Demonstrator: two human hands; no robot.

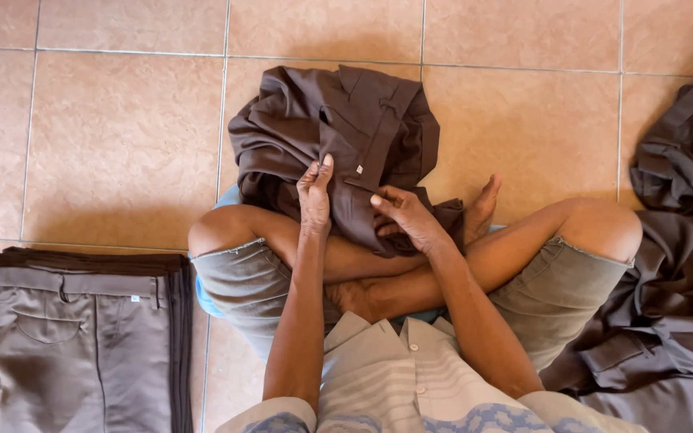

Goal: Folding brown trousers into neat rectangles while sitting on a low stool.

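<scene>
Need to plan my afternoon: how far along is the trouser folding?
Done: a neat stack of folded trousers lies at the left. In hand: both the left hand and right hand grip one crumpled pair. Left: an unfolded heap at the right.

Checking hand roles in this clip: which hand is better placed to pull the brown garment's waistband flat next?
Probably the left hand: it already pinches the crumpled brown trousers beside the waistband. The right hand grips the fabric lower down, near the lap, so it looks better suited to anchoring.
</scene>
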